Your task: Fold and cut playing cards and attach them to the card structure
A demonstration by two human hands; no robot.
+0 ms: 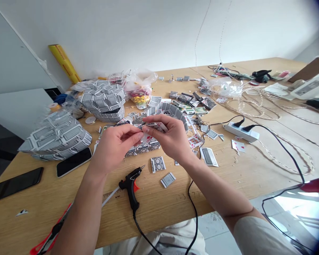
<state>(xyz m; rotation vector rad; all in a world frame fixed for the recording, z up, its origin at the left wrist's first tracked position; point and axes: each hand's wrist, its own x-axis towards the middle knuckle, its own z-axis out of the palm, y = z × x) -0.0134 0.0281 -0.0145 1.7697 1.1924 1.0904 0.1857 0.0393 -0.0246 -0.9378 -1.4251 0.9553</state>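
Note:
My left hand (115, 145) and my right hand (168, 136) meet over the work, fingers closed in a pinch. A playing card (156, 126) shows between the fingers of my right hand; the left fingertips pinch at its near side, partly hidden. Just below and behind them is a basket-like form made of folded playing cards (179, 114), its curved wall standing up. A black glue gun (131, 187) with an orange trigger lies in front. Two cut card pieces (157, 164) rest beside it.
Two folded-card boxes (103, 101) stand at left, near two phones (74, 162). Card packs (186, 98) and scraps lie behind the hands. A power strip (241, 131) with black cables is at right, beside coiled rope (257, 109). A red cutter (51, 233) lies near the front edge.

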